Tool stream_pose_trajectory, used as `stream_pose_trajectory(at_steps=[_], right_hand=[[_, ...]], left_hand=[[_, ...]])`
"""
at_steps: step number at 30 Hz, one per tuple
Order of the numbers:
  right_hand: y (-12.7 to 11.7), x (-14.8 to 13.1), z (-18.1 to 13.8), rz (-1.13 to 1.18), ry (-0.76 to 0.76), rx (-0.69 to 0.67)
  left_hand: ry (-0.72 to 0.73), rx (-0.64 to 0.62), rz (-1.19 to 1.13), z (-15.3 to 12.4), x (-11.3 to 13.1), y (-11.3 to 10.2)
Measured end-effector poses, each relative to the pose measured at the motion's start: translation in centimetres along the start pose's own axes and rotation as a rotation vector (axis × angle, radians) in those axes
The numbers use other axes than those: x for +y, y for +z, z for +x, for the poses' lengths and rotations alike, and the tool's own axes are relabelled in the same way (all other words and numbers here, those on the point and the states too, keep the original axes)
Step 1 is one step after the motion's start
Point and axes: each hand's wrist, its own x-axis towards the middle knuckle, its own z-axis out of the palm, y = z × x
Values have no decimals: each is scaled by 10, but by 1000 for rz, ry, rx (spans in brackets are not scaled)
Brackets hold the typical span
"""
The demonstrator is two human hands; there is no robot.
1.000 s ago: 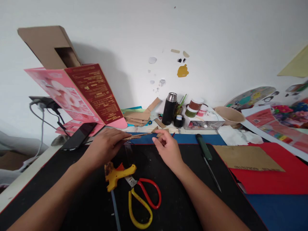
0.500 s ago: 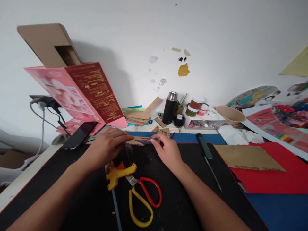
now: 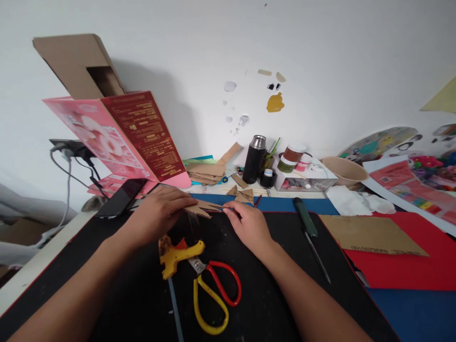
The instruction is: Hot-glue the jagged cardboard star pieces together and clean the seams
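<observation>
A cut piece of corrugated cardboard (image 3: 202, 209) with pointed prongs is held between my hands above the black mat (image 3: 270, 294). My left hand (image 3: 162, 209) is closed over its left end, palm down, hiding that part. With thumb and forefinger, my right hand (image 3: 247, 223) pinches the tip of a thin prong at the right. Nearer to me lie scissors (image 3: 217, 297) with one red and one yellow handle. A yellow hot glue gun (image 3: 180, 256) covers part of their blades, its blue-grey cord running toward me.
Right of my hands lies a green-handled utility knife (image 3: 309, 232). A cardboard sheet (image 3: 377, 232) rests on red paper (image 3: 409, 270). Behind stand a black thermos (image 3: 255, 161), paint jars (image 3: 292, 154) and a bowl (image 3: 345, 170). A phone (image 3: 121, 197) lies left, beside a pink box (image 3: 107, 137).
The cardboard has tilted slightly, showing more of its pronged face, while both hands keep hold of it. The whole view has shifted a little, so everything sits slightly further right.
</observation>
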Motion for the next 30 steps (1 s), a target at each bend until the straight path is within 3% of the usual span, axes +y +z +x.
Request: stream_pose_trajectory(at_steps=[10,19,30], right_hand=[[-3,-4,0,76,57,83],[-5,-19,-6,108,-109,6],[0,-24,-6,327,67,34]], left_hand=[[17,-16,79,0,-5,-4],[21,-79,200,2,2,-7],[31,-60,212,2,14,5]])
